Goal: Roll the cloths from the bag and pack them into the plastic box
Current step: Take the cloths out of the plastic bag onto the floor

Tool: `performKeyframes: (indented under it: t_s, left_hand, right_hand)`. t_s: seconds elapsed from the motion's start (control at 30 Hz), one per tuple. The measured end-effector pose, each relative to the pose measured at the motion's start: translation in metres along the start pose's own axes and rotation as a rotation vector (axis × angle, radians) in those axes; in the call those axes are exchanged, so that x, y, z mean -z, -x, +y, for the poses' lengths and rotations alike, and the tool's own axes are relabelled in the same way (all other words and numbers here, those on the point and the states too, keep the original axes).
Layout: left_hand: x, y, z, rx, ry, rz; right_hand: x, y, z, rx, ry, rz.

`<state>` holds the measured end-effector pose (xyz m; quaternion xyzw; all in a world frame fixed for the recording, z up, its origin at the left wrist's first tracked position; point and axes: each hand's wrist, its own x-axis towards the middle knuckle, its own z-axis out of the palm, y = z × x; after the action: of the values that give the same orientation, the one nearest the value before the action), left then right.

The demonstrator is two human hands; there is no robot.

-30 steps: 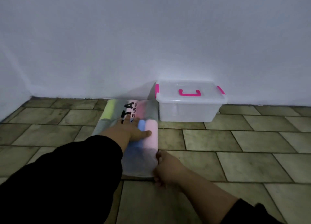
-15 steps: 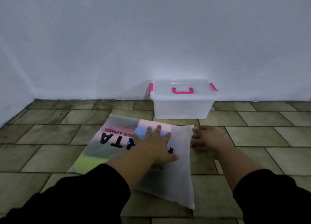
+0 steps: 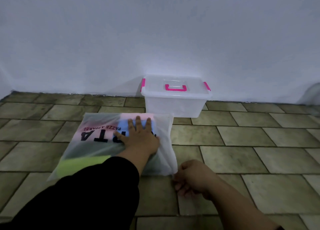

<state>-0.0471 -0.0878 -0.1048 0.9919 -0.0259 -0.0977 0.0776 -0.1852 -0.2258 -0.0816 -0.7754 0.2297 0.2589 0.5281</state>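
A frosted plastic bag (image 3: 97,143) with black lettering lies flat on the tiled floor. Pink, blue, grey and yellow-green cloths show through it. My left hand (image 3: 140,136) presses flat on the bag with fingers spread, over the blue cloth (image 3: 123,126). My right hand (image 3: 192,178) sits at the bag's near right corner with fingers curled, apparently pinching that corner. The clear plastic box (image 3: 174,101) with pink handle and latches stands against the wall behind the bag, its lid on.
A white wall (image 3: 155,39) runs along the back, close behind the box. Brown-green floor tiles (image 3: 242,152) extend to the right and toward me. A pale rounded shape (image 3: 311,95) shows at the far right edge.
The bag has turned and now lies crosswise with its open end to the right. My right hand moved from the bag's far right side down to its near right corner.
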Motion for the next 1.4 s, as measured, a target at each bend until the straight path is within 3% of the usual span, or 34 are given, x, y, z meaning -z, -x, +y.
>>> performKeyframes:
  t_s: [0.17, 0.33, 0.43, 0.6, 0.73, 1.0, 1.23, 1.4]
  left_hand:
    - [0.005, 0.013, -0.009, -0.159, 0.048, 0.003]
    - [-0.002, 0.073, -0.023, -0.829, 0.099, 0.248]
    - [-0.011, 0.092, -0.016, -1.031, 0.06, 0.326]
    - [-0.007, 0.084, -0.013, -1.121, 0.199, 0.419]
    - [-0.01, 0.08, -0.013, -1.18, 0.256, 0.348]
    - [-0.013, 0.078, -0.014, -1.099, 0.367, 0.194]
    - [-0.004, 0.075, -0.015, -1.08, 0.345, 0.11]
    - [0.003, 0.075, -0.021, -1.05, 0.405, 0.04]
  right_hand:
    - [0.007, 0.002, 0.004, 0.037, -0.098, 0.119]
    - [0.007, 0.007, 0.009, 0.022, -0.279, 0.076]
    - [0.005, 0.012, 0.011, -0.004, -0.418, 0.048]
    - [-0.001, 0.019, 0.01, 0.04, -0.493, 0.059]
    - [-0.003, 0.017, 0.011, 0.031, -0.483, 0.101]
    - [0.008, -0.009, 0.01, -0.075, -0.404, 0.057]
    - [0.04, -0.077, -0.057, -0.036, -0.176, 0.207]
    - [0.054, -0.127, -0.101, 0.048, -0.262, 0.324]
